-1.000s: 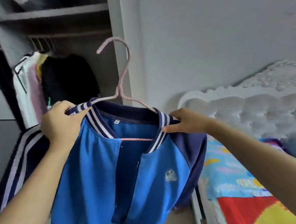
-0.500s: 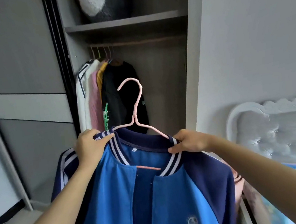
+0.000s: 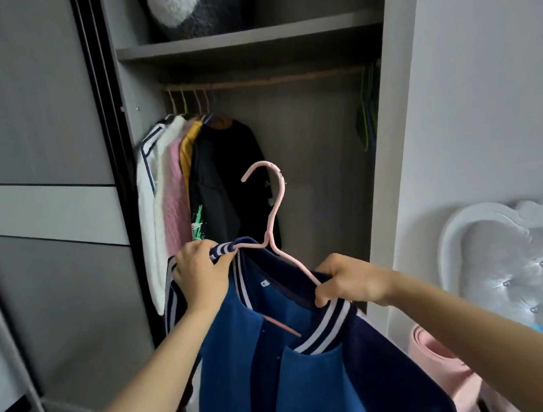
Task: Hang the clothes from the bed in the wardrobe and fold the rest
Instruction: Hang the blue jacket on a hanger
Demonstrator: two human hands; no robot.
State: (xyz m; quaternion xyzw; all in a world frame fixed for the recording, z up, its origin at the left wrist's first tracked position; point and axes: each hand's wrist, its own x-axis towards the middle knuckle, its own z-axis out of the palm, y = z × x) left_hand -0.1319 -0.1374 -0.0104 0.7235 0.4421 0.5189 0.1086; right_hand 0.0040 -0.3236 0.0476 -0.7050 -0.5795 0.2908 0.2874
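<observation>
A blue jacket (image 3: 297,385) with navy sleeves and a striped collar hangs on a pink hanger (image 3: 276,212). My left hand (image 3: 199,274) grips the jacket's left shoulder and collar end. My right hand (image 3: 352,280) holds the right collar and the hanger's arm. The hanger's hook points up, in front of the open wardrobe (image 3: 291,154) and well below its rail (image 3: 281,78). The bed's white tufted headboard (image 3: 526,262) shows at the right.
Several garments (image 3: 192,188) hang at the rail's left end: white, pink, yellow and black. Empty green hangers (image 3: 367,117) hang at the rail's right end. A grey and white plush toy (image 3: 195,1) sits on the upper shelf. Sliding door (image 3: 38,202) at left; pink rolled mat (image 3: 446,366) by the bed.
The view has swung left from the bed to the open wardrobe. Both hands have carried the jacket on its hanger toward the wardrobe, keeping their hold.
</observation>
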